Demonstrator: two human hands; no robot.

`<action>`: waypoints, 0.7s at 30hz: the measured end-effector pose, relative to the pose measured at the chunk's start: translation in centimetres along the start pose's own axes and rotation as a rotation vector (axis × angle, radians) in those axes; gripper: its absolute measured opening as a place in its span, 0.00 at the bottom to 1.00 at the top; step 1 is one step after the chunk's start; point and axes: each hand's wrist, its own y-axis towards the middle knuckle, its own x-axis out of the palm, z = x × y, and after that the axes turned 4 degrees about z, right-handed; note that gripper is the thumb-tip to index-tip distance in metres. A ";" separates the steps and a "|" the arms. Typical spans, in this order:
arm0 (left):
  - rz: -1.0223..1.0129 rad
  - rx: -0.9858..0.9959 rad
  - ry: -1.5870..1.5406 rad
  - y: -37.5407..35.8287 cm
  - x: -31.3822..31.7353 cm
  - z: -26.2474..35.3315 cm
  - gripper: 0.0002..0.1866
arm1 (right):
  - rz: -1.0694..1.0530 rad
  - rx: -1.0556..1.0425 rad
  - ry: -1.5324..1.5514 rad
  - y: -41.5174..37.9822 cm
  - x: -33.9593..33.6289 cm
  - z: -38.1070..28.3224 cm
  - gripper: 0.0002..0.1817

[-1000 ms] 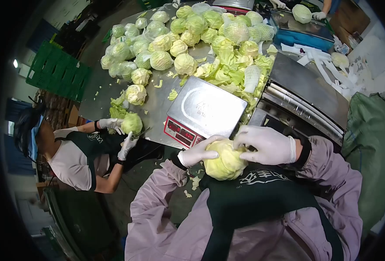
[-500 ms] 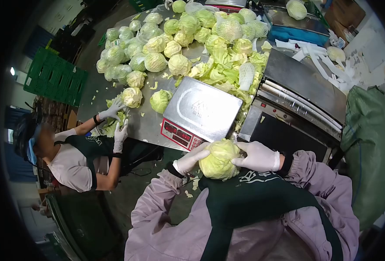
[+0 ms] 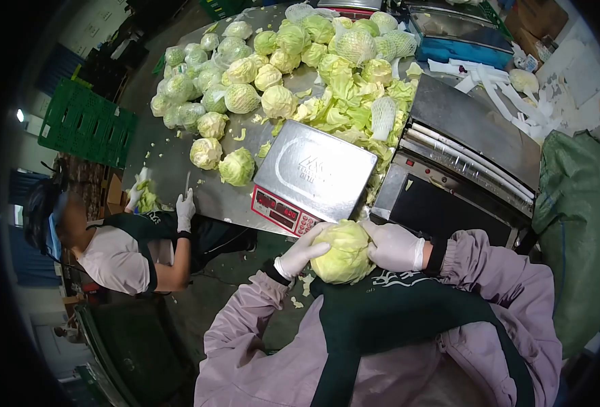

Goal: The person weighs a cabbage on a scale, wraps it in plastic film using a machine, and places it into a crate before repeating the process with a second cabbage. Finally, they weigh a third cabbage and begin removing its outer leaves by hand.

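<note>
A pale green cabbage [image 3: 341,254] is between my two gloved hands, in front of my dark apron. My left hand [image 3: 301,254] wraps its left side, and my right hand [image 3: 396,246] grips its upper right side with the thumb pressed on the leaves. Just beyond my hands a scale [image 3: 320,169] with a steel plate and a red display rests on the table, its plate bare. One trimmed cabbage [image 3: 237,167] sits left of the scale, beside another cabbage [image 3: 206,154].
Many cabbages [image 3: 279,102], some in net or plastic, cover the far steel table [image 3: 171,156]. Loose leaves [image 3: 344,102] lie behind the scale. A wrapping machine [image 3: 463,156] stands right, near a green sack [image 3: 575,237]. At left a co-worker [image 3: 120,258] holds leaves and a thin blade.
My right hand has shifted its grip, and the cabbage has turned slightly. The co-worker's hands have drawn apart, one carrying leaves leftward. The cabbage left of the scale has moved toward the co-worker.
</note>
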 end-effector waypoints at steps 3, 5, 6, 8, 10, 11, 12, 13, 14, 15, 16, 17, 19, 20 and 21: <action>0.005 0.015 -0.073 0.3 -0.4 -1.4 0.44 | 0.071 -0.158 -0.061 0.4 0.8 1.5 0.25; -0.008 0.033 -0.130 0.3 -0.5 -2.0 0.43 | 0.124 -0.227 -0.049 0.7 1.0 1.9 0.24; -0.022 0.048 -0.187 0.3 -0.4 -2.3 0.42 | 0.123 -0.227 -0.049 0.7 0.8 1.9 0.24; -0.027 0.036 -0.241 0.3 -0.5 -2.6 0.44 | 0.024 -0.168 0.024 1.1 0.2 1.7 0.23; -0.031 0.026 -0.295 0.5 -0.7 -3.1 0.47 | 0.021 -0.230 -0.008 2.0 0.8 3.1 0.24; -0.032 0.030 -0.326 0.6 -0.7 -3.4 0.48 | 0.020 -0.291 -0.037 2.3 0.9 3.4 0.25; -0.033 0.033 -0.358 0.6 -0.8 -3.8 0.49 | 0.019 -0.292 -0.039 2.5 0.9 3.7 0.25; -0.032 0.034 -0.359 0.5 -0.9 -4.1 0.49 | 0.012 -0.345 -0.010 2.7 0.9 4.0 0.26; -0.040 0.038 -0.374 0.5 -0.9 -4.1 0.49 | 0.005 -0.397 0.018 2.8 0.7 4.1 0.26; -0.047 0.043 -0.390 0.4 -0.8 -4.1 0.50 | 0.004 -0.398 0.017 2.9 0.5 4.1 0.26; -0.048 0.046 -0.390 0.3 -0.8 -4.1 0.50 | -0.054 -0.330 0.008 2.9 0.3 4.1 0.27; -0.058 0.028 -0.390 0.1 -0.7 -3.5 0.51 | -0.111 -0.264 -0.003 3.1 0.0 4.0 0.27; -0.067 0.017 -0.383 -0.1 -0.8 -3.0 0.52 | -0.194 -0.161 0.224 3.5 -0.5 4.2 0.27; -0.164 -0.022 -0.569 -0.4 -0.8 -3.3 0.54 | -0.278 -0.048 0.458 3.5 -0.8 4.5 0.28; -0.265 -0.063 -0.754 -0.7 -0.9 -3.9 0.56 | -0.296 0.022 0.743 3.4 -1.1 5.2 0.30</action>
